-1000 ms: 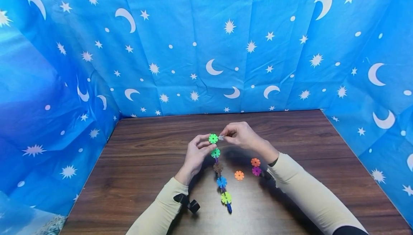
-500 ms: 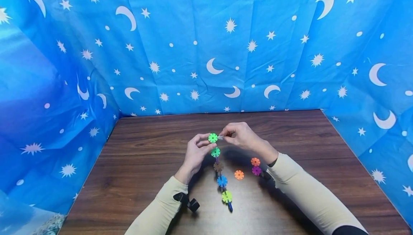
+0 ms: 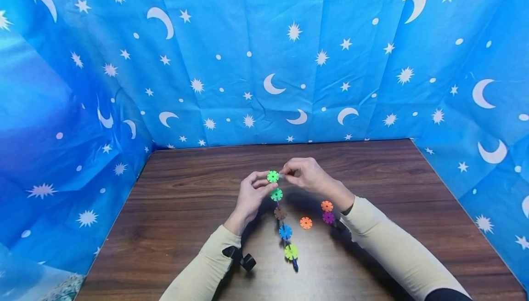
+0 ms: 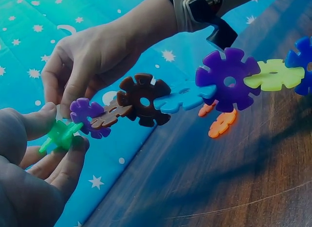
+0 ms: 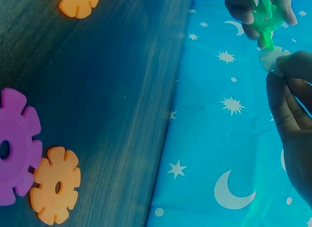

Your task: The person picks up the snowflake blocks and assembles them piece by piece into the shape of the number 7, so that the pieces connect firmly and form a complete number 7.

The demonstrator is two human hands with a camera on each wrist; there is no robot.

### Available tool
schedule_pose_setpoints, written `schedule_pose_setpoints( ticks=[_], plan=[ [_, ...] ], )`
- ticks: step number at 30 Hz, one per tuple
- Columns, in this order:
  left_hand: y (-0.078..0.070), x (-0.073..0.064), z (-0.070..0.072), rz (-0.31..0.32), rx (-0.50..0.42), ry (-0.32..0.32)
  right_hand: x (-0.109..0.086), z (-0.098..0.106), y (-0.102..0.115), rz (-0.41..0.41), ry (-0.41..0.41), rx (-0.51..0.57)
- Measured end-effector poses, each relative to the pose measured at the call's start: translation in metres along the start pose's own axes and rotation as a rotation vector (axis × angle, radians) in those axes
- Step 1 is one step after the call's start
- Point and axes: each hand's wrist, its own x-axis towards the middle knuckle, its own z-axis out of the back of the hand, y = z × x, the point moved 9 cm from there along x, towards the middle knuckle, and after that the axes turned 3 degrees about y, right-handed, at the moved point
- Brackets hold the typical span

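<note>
My left hand (image 3: 249,198) grips the end of a chain of interlocking flower-shaped discs by a green disc (image 3: 272,176). From there the chain hangs toward the near side, through a second green disc (image 3: 276,194), a brown disc (image 4: 145,101), a blue disc (image 3: 285,232) and a purple disc (image 4: 229,80) to a yellow-green disc (image 3: 291,251) and a dark blue one. My right hand (image 3: 309,175) pinches a small whitish disc (image 5: 274,58) against the green disc's edge. In the right wrist view, the whitish disc's rim meets the green one, and fingertips cover part of it.
A single orange disc (image 3: 306,223) lies on the brown wooden table (image 3: 186,190) right of the chain. Farther right, another orange disc (image 3: 327,206) lies beside a magenta disc (image 3: 328,218), near the right forearm. Blue star-and-moon cloth (image 3: 248,76) hangs behind the table.
The right hand has edged left, bringing the whitish disc closer against the green disc. The chain's near end has swung slightly right and up in the head view. The left hand stays in place.
</note>
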Motion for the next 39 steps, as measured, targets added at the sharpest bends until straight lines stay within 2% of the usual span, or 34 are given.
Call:
schedule_pose_setpoints(
  ticks=[17, 22, 30, 39],
  plan=[
    [-0.002, 0.001, 0.000, -0.001, 0.043, 0.008, -0.004, -0.001, 0.007, 0.092, -0.128, -0.078],
    [-0.001, 0.001, 0.001, 0.002, 0.040, 0.011, -0.004, -0.003, 0.005, 0.078, -0.106, -0.046],
    [0.000, 0.000, 0.001, 0.011, 0.028, 0.019, -0.003, -0.006, 0.000, 0.011, -0.052, 0.021],
    [-0.003, 0.000, 0.002, 0.009, 0.048, 0.011, -0.004, -0.006, -0.006, -0.062, -0.011, 0.031]
  ],
)
